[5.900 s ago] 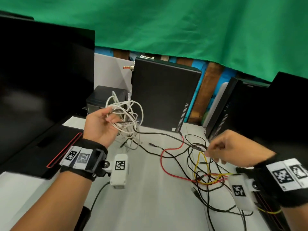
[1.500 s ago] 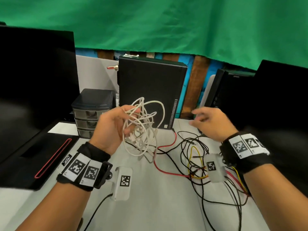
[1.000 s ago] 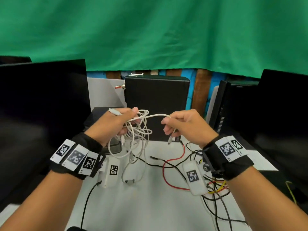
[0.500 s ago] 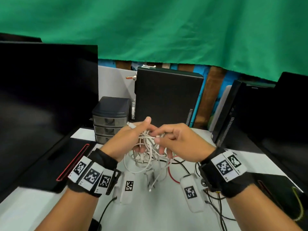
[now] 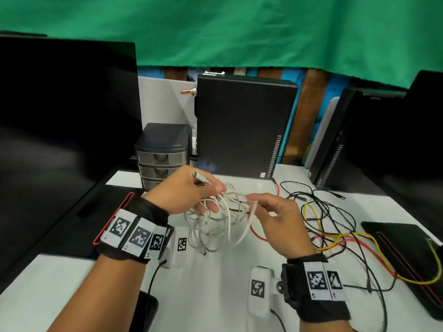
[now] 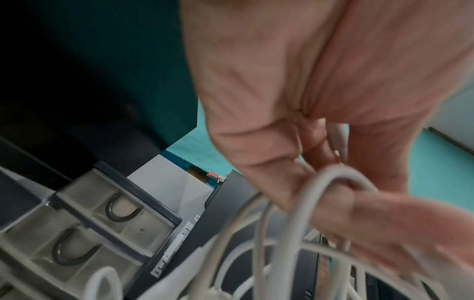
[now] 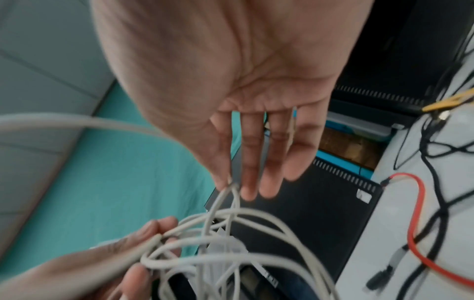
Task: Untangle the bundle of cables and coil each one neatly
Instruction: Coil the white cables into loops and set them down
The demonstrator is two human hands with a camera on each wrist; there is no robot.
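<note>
A tangle of white cable (image 5: 215,224) hangs just above the white table (image 5: 215,295), between my two hands. My left hand (image 5: 211,195) grips several of its loops, and one white connector end (image 5: 200,177) sticks up past the thumb. In the left wrist view the fingers (image 6: 282,182) curl round the white strands (image 6: 302,213). My right hand (image 5: 255,203) pinches a single white strand between thumb and forefinger, with the other fingers (image 7: 271,162) fairly straight. A second tangle of black, red and yellow cables (image 5: 323,216) lies on the table to the right.
A black computer tower (image 5: 244,130) and a small drawer unit (image 5: 161,152) stand behind the hands. A dark monitor (image 5: 60,128) fills the left and another tower (image 5: 335,140) the right. Black monitor bases with red lines lie at left (image 5: 96,212) and right (image 5: 407,255).
My right hand left the dark cable pile and came to the white tangle. Since half a second ago the hands have drawn slightly apart, the right pulling one strand rightward.
</note>
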